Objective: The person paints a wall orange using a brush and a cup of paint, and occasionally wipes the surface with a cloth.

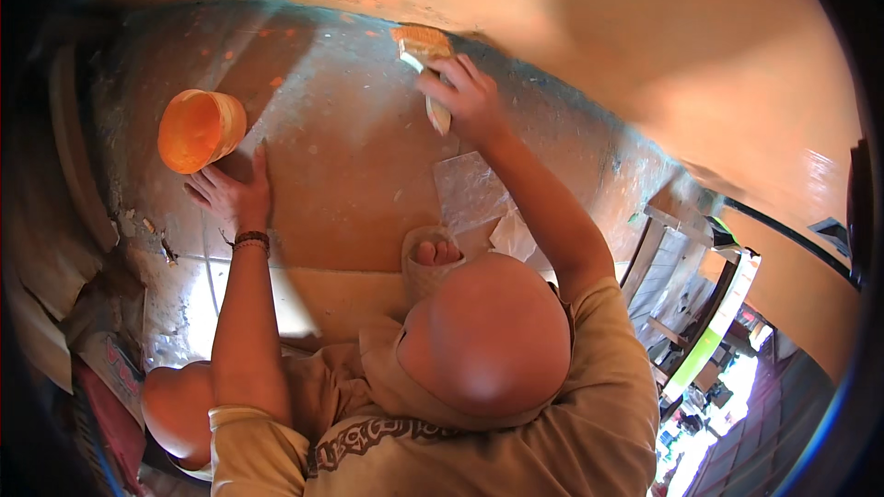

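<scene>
My right hand [466,100] grips the handle of a wide paintbrush [423,48]. Its orange-loaded bristles are at the lower edge of the orange-painted wall [663,21], where wall and floor meet; whether they touch the wall is unclear. To the left, a small round tub [200,131] has orange paint coating its inside. My left hand [238,197] is right beside the tub's near side, with the thumb apart from the fingers. Some fingertips are close to the rim, and I cannot tell whether they hold the tub.
Orange spots and scuffs mark the brown floor [331,200]. A clear plastic sheet [473,190] lies near my sandaled foot [435,255]. On the right stands a wooden frame [680,228] beside a white-and-green curved strip [711,331]. Dark boards [72,152] line the left side.
</scene>
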